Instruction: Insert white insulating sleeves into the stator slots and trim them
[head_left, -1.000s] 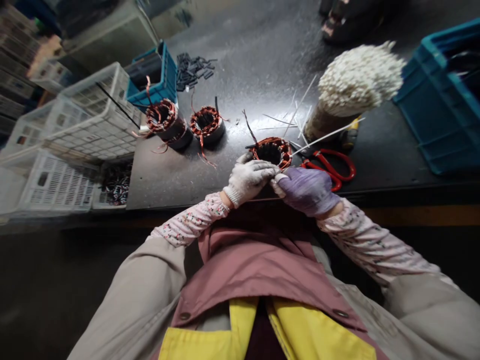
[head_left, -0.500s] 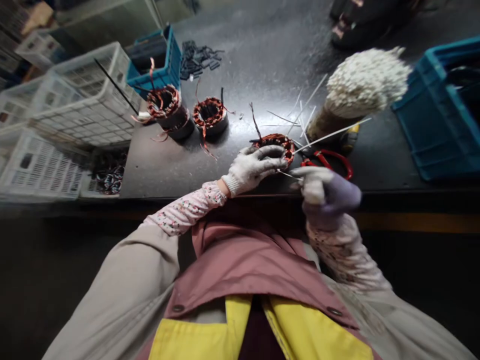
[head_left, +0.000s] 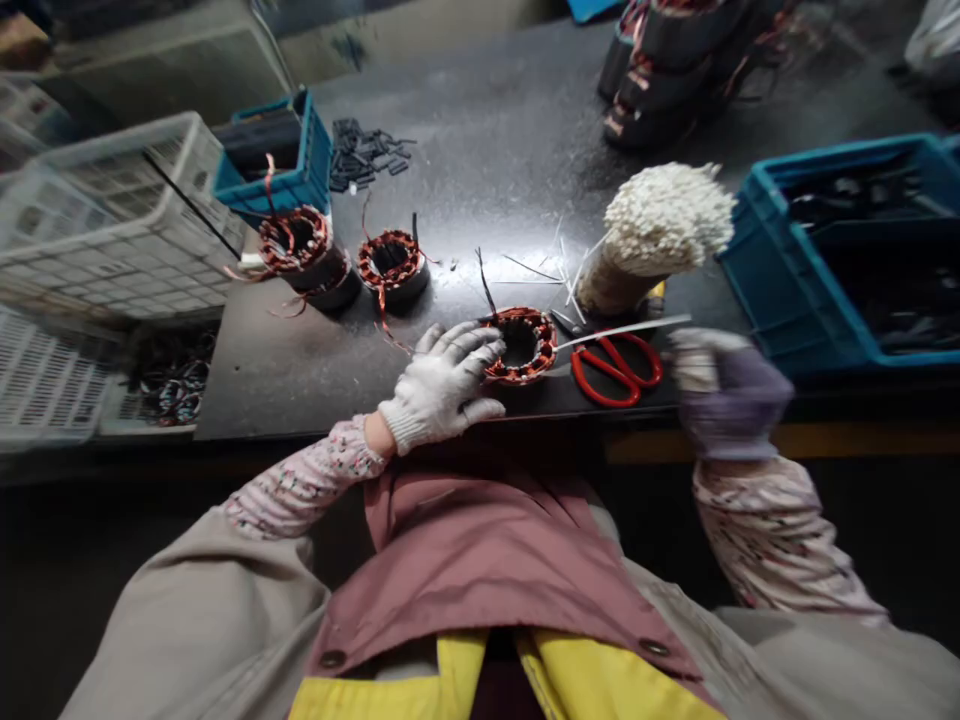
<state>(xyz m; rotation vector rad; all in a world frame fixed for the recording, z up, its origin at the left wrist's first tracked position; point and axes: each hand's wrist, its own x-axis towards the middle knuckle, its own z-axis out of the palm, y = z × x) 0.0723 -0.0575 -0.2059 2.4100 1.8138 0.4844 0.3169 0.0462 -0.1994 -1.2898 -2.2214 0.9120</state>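
A ring-shaped motor stator with copper windings [head_left: 521, 372] lies near the table's front edge. My left hand [head_left: 442, 385], in a white glove, rests with fingers stretched out over its left rim, thumb apart. A long white cord [head_left: 622, 331] sticks out from the stator's right side. My right hand [head_left: 724, 390], in a white and purple glove, is at the right by the table edge, fingers curled closed and a little blurred; what they hold, if anything, is hidden. Red-handled scissors [head_left: 611, 375] lie between the stator and my right hand.
Two more wound stators [head_left: 394, 265] [head_left: 307, 255] stand to the left. Behind the scissors stands a thick bundle of white cords [head_left: 664, 225]. Blue crates [head_left: 806, 290] [head_left: 319, 150], a white basket [head_left: 142, 235], black tube pieces [head_left: 367, 155] and stacked stators [head_left: 660, 90] surround the work area.
My right hand has moved right, away from the stator. My left hand has slid left off its top, baring the ring's opening. The view has shifted, and the scissors show more fully.
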